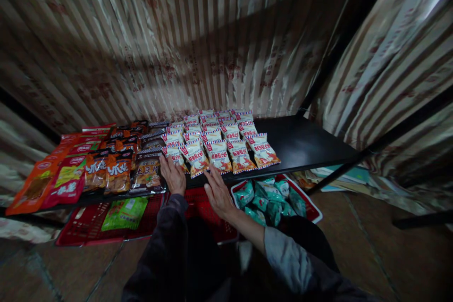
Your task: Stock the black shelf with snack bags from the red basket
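Observation:
Several rows of small white snack bags [218, 155] with red print and striped edges lie on a black shelf [300, 144]. My left hand [173, 175] rests at the front left bag of these rows, fingers stretched out and holding nothing. Against the lower edge of the front bags, my right hand [218, 193] reaches up with its fingers extended, also without anything gripped. Just left of my left hand lies a dark brown snack bag [146, 172]. A white snack bag [262, 151] at the right end of the front row sits tilted.
Further left are black-and-orange bags [118, 172], a pink-red bag [69, 179] and an orange bag [37, 181]. Below the shelf stand a red basket [85, 226] with a green packet [125, 213] and another basket [314, 207] of teal packets. A curtain [212, 42] hangs behind.

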Demonstrator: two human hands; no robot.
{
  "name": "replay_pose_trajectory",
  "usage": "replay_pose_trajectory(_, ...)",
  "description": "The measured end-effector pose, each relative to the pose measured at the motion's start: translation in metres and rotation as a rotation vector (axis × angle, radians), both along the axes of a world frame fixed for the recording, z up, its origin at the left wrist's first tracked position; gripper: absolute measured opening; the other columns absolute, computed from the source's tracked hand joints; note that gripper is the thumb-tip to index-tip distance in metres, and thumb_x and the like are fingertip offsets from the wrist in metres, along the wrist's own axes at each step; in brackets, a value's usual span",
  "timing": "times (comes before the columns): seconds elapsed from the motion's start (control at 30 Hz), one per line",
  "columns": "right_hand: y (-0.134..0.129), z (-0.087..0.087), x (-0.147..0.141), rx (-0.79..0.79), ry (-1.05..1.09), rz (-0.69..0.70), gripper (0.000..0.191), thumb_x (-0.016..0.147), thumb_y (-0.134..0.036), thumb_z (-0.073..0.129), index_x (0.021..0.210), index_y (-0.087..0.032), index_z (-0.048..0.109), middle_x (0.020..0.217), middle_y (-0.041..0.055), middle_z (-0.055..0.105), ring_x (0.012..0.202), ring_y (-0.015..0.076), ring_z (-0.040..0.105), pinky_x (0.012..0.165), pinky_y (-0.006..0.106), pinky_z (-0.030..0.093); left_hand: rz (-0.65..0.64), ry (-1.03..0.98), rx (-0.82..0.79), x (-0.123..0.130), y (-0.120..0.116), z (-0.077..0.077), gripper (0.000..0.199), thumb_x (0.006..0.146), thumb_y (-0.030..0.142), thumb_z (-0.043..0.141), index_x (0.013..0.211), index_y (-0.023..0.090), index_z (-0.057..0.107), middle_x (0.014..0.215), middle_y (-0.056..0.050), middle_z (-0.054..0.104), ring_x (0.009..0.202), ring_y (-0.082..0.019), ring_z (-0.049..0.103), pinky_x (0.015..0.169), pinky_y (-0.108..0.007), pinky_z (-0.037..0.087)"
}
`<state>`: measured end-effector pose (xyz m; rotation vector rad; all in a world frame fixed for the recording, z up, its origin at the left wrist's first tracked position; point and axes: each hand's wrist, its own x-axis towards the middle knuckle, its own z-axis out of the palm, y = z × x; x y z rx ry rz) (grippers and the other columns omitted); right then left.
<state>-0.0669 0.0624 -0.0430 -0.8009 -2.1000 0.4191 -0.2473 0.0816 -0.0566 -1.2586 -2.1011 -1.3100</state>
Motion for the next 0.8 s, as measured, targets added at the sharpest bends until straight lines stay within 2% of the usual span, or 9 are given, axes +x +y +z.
replay_pose_trajectory(0.23,-0.008,-0.009,0.020,0.008,0.041,-0.029,0.045,0.096,-0.028,0.031,0.140,-0.019,0.035,0.150,0.0100,0.029,0.140,0.0208,0.022,0.111,0.048,0.030,0.036,0.057,-0.027,0.016,-0.016,0.002,0.049,0.091,0.031,0.035,0.133,0.006,0.042,0.147,-0.023,0.027,0.141,-0.028,0.012,0.109,-0.052,0.022)
replay_pose_trajectory(0.37,-0.009,-0.010,0.021,0.001,0.047,-0.033,0.044,0.096,-0.029,0.032,0.139,-0.019,0.038,0.150,0.0097,0.028,0.140,0.0212,0.022,0.112,0.048,0.029,-0.071,0.141,-0.118,0.042,-0.026,0.005,0.045,0.092,0.028,0.033,0.130,0.009,0.046,0.142,-0.019,0.039,0.139,-0.026,0.022,0.108,-0.048,0.025)
replay_pose_trajectory(0.47,-0.008,-0.011,0.026,-0.022,0.063,-0.054,0.044,0.096,-0.030,0.031,0.137,-0.019,0.041,0.150,0.0098,0.029,0.139,0.0209,0.023,0.112,0.047,0.028,-0.091,0.150,-0.178,0.062,-0.022,0.011,0.049,0.092,0.031,0.034,0.135,0.009,0.040,0.138,-0.017,0.046,0.138,-0.026,0.023,0.109,-0.049,0.023)
replay_pose_trajectory(0.63,0.005,-0.016,0.049,-0.048,0.064,-0.140,0.043,0.096,-0.032,0.032,0.136,-0.019,0.042,0.150,0.0102,0.029,0.139,0.0219,0.023,0.111,0.048,0.029,-0.066,0.155,-0.218,0.074,0.000,0.016,0.061,0.087,0.040,0.044,0.138,0.007,0.036,0.145,-0.021,0.034,0.140,-0.032,0.013,0.110,-0.054,0.018)
replay_pose_trajectory(0.8,0.014,-0.019,0.065,-0.002,0.017,-0.178,0.044,0.096,-0.030,0.032,0.137,-0.018,0.041,0.149,0.0115,0.029,0.139,0.0224,0.023,0.110,0.049,0.030,-0.079,0.139,-0.223,0.076,0.013,0.014,0.057,0.086,0.036,0.046,0.136,0.010,0.039,0.151,-0.023,0.017,0.141,-0.035,0.010,0.107,-0.057,0.023)
